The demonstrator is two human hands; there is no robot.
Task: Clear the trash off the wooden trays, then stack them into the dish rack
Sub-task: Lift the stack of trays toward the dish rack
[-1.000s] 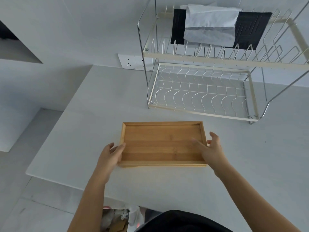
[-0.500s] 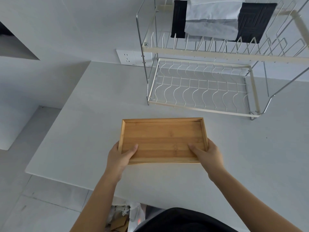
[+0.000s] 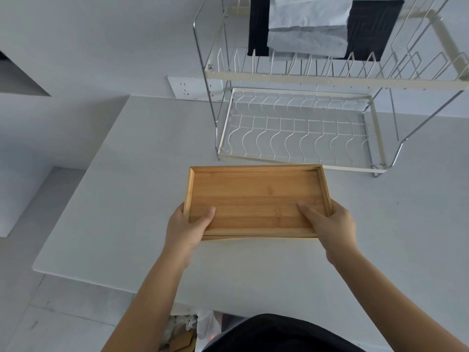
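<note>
Head view: wooden tray (image 3: 256,196) bare, both hands gripping; dish rack (image 3: 299,138) unloaded.

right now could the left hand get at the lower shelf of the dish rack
Probably not yet: the left hand is gripping the wooden tray together with the right hand. The lower shelf itself looks bare and open at the front.

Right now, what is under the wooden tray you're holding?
A second tray's edge peeks out just below the wooden tray, held by the left hand and right hand. The rest underneath is covered.
</note>
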